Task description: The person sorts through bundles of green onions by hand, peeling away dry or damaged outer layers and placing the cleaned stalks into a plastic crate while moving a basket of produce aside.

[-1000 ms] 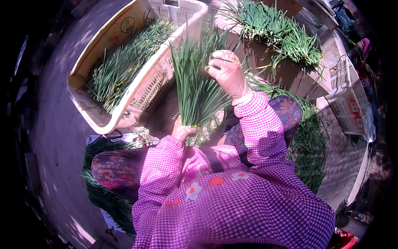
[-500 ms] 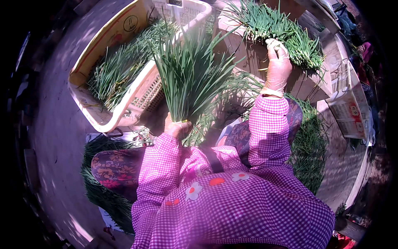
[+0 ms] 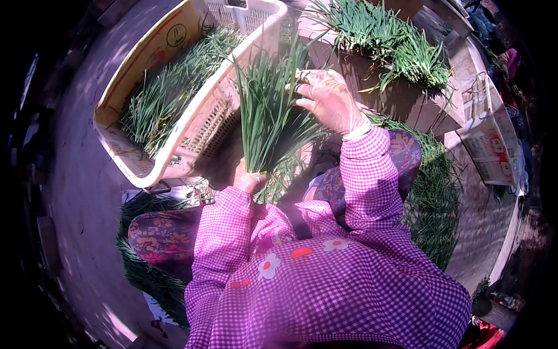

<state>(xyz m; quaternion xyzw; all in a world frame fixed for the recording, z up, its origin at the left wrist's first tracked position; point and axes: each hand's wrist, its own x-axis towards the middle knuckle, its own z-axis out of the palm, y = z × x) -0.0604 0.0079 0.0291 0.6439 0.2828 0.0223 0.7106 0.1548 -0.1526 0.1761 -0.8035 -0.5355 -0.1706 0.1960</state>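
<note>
A fan-shaped bunch of long green garlic chives stands upright in front of me. My left hand is closed around its lower stems, just in front of my lap. At the upper right side of the bunch, my gloved right hand reaches in with bent fingers held apart, the fingertips beside the leaves. Nothing plainly shows in its grip. Beyond it, a row of bundled chives lies on a board-like surface, some with cut stem ends toward me.
A yellow-white plastic crate at the far left holds loose chives. More chives lie in heaps beside my right knee and under my left leg. Another white crate stands at the far right.
My right hand has moved left and nearer, from the row of bundled chives to the bunch in my left hand. My left hand has hardly moved; the bunch is slightly narrower.
</note>
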